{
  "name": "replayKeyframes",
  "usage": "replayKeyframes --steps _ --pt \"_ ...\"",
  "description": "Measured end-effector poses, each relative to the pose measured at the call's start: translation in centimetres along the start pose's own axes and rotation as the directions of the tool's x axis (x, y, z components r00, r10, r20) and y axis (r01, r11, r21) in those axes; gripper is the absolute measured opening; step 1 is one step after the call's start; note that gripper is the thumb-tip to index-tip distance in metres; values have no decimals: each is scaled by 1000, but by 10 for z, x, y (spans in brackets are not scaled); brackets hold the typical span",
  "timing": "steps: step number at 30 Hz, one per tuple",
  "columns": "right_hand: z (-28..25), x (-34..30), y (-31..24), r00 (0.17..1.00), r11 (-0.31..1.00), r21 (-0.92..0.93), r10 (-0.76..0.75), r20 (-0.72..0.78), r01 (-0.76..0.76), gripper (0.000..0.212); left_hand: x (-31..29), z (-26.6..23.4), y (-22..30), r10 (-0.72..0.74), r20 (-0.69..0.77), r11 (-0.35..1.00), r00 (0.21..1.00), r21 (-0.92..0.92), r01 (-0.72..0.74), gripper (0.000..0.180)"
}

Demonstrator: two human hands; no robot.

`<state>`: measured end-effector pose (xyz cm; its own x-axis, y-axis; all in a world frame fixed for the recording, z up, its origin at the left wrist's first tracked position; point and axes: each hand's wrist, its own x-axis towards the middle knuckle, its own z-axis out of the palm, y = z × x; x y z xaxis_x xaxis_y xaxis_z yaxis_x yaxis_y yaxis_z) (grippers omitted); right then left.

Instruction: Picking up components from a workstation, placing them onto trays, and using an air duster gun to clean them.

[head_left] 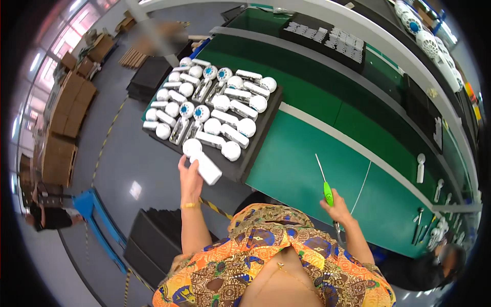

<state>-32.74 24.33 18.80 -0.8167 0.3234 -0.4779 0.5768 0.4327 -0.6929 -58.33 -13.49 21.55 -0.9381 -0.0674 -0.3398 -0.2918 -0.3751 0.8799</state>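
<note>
Only packaging I can spot is the brown cardboard boxes (65,110) stacked along the far left wall by the windows. No labels, signs or screens.

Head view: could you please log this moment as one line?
left hand: holds white fan | right hand: holds green tool | black tray: fans

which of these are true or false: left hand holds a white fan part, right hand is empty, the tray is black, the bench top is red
1. The left hand holds a white fan part. True.
2. The right hand is empty. False: it grips a green-handled tool with a thin metal tip.
3. The tray of white parts is black. True.
4. The bench top is red. False: it is green.
</note>
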Motion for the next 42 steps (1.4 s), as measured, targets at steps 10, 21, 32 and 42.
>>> replayKeyframes --steps 10,21,32,42 --pt "-36 -7 -135 945 795 598 -112 308 -101 34 5 102 -19 -444 694 726 567 -92 681 34" --pt "-54 -25 -86 901 661 695 -65 429 -284 22 -37 162 -124 -514 725 639 459 -33 768 37" --pt "-86 -10 -33 876 810 533 -50 479 -245 20 -78 183 -161 -518 559 831 648 150 535 37" --pt "-87 -5 -20 826 779 534 -37 563 -329 19 -71 194 -160 -594 492 792 636 222 568 38"
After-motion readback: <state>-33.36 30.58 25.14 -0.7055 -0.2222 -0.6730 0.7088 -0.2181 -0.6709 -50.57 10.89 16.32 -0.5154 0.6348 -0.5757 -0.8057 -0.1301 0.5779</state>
